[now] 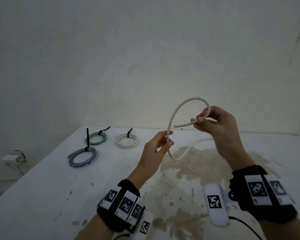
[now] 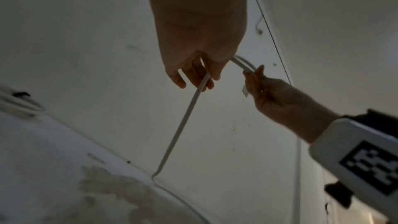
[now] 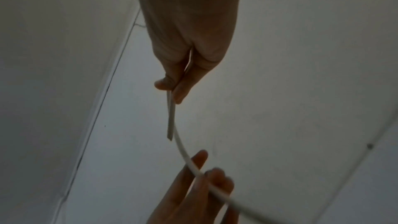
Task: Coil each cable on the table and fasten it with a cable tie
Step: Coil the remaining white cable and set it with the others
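A loose white cable (image 1: 184, 103) arches in the air above the white table (image 1: 42, 187). My right hand (image 1: 200, 121) pinches it near its free end, which pokes out to the left. Lower down, my left hand (image 1: 169, 140) pinches the same cable between thumb and fingers; from there it droops to the table and trails right. In the left wrist view the cable (image 2: 187, 115) runs down from my left hand (image 2: 200, 81) to the tabletop. In the right wrist view the cable (image 3: 172, 113) sticks out below my right hand (image 3: 172, 88).
Three tied coils lie at the table's far left: a green one (image 1: 96, 138), a white one (image 1: 127, 141) and a blue-grey one (image 1: 82, 157), each with a black tie. A brownish stain (image 1: 180, 174) covers the table's middle. The wall stands behind.
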